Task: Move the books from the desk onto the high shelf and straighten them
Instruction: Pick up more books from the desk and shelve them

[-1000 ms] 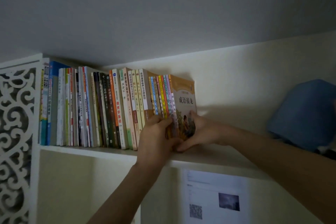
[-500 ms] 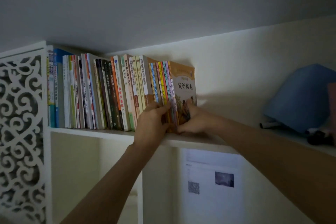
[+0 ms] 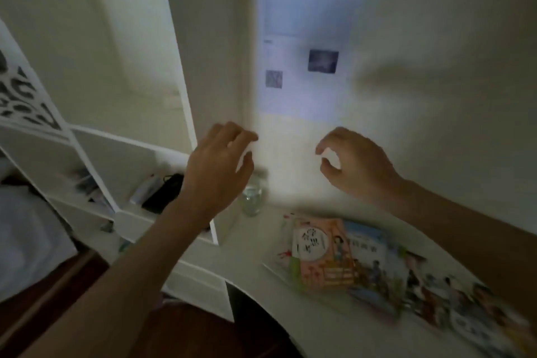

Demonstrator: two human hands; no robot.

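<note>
Both hands were up in the air in front of the pale wall, holding nothing. The left hand had its fingers loosely bent and spread fairly wide, back of the hand toward the camera, in front of the white upright panel of the shelving unit. The right hand was apart from it, fingers curled loosely with thumb and forefinger near each other but not touching anything between them. Below the right forearm, the colourful illustrated paperback books lay flat on the white curved-edged table, fanned out and overlapping in a row running toward the lower right; the nearest to the wall was a pink-covered book with a white round label, next to it a blue-topped book. Everything was motion-blurred, so the titles were not readable. A small clear glass jar stood on the table against the wall, just under the left hand's fingers in the view. To the left, a low white shelf compartment held a black boxy item and a white tube-like item, too blurred to identify. A white cut-out lattice panel sat at the far left edge. A pale printed paper sheet with two small dark pictures was stuck on the wall above the hands. Dark reddish-brown floor showed under the table edge.
</note>
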